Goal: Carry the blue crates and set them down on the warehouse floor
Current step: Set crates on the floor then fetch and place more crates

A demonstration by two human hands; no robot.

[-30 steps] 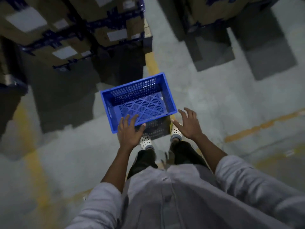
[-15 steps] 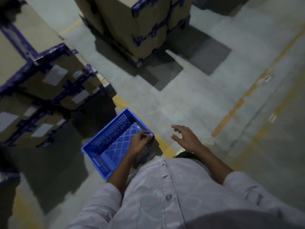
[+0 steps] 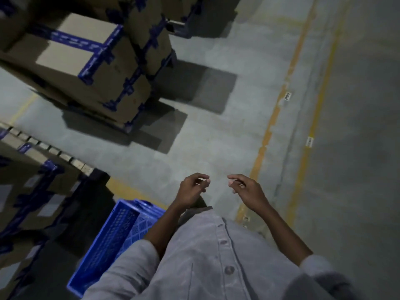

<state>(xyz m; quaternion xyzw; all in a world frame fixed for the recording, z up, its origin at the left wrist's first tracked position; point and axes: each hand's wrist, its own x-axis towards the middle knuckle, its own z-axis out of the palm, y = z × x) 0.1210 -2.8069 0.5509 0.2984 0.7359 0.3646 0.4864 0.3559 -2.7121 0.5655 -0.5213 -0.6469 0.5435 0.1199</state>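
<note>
Blue perforated plastic crate (image 3: pixel 112 241) sits on the grey concrete floor (image 3: pixel 216 135) at lower left, partly behind my left arm. I note left hand (image 3: pixel 190 191) and right hand (image 3: pixel 249 189) both empty, fingers loosely curled, apart. Taped cardboard boxes (image 3: pixel 86 61) stand nearby.

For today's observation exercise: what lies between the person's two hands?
Nothing. In the head view, only bare grey floor shows in the gap between the left hand and right hand.
</note>
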